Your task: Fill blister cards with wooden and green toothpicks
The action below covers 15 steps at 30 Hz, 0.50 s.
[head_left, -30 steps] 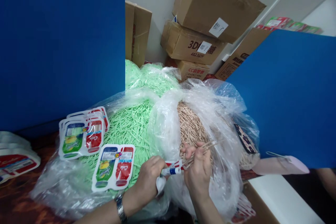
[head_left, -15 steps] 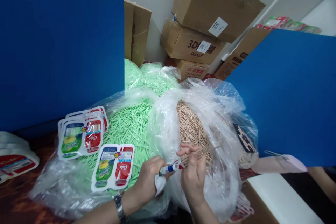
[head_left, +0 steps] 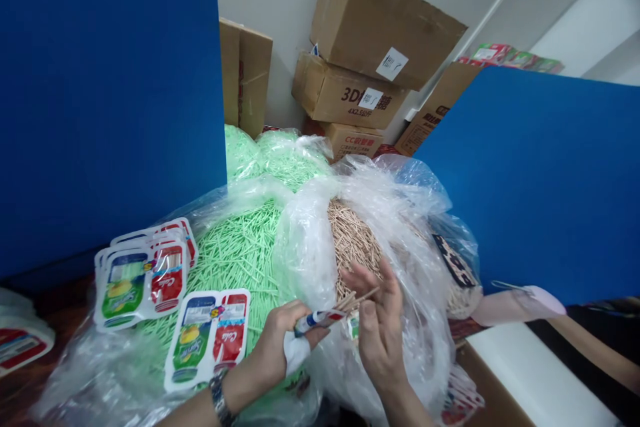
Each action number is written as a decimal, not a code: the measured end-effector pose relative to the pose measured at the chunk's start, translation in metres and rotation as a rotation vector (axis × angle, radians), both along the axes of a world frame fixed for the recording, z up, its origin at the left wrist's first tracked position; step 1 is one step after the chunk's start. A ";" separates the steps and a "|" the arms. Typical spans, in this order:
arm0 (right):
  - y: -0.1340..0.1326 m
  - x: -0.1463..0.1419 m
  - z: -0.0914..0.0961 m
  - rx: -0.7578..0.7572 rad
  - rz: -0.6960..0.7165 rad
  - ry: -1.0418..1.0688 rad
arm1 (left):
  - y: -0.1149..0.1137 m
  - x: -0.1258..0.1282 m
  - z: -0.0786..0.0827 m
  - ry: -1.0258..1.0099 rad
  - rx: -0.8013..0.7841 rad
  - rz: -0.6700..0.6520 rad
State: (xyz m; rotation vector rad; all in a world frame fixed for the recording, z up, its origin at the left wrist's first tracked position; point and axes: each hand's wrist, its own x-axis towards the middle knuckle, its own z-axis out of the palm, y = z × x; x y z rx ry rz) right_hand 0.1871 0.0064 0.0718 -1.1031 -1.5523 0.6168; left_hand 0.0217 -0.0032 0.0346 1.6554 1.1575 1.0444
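Observation:
My left hand (head_left: 278, 341), a watch at its wrist, is closed on a small bottle-shaped packet (head_left: 318, 320) printed red, white and blue. Thin brown sticks (head_left: 358, 298) poke out of the packet's open end. My right hand (head_left: 380, 328) is at those sticks, thumb under them and fingers partly spread above. Both hands hover over a clear plastic bag of brown sticks (head_left: 353, 241). To the left of it lies a clear bag of green sticks (head_left: 239, 248).
Printed double packets (head_left: 207, 337) and a stack of the same (head_left: 144, 269) lie on the green bag. Blue panels (head_left: 110, 93) stand left and right (head_left: 540, 173). Cardboard boxes (head_left: 385, 20) are piled behind. A white box (head_left: 525, 380) sits at lower right.
The sticks have slid further into the packet, so less of them shows. My right hand's fingers have loosened and spread. The view has shifted slightly.

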 end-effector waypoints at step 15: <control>0.030 0.096 -0.011 -0.210 -0.132 -0.861 | 0.006 -0.020 -0.011 -0.206 -0.406 0.090</control>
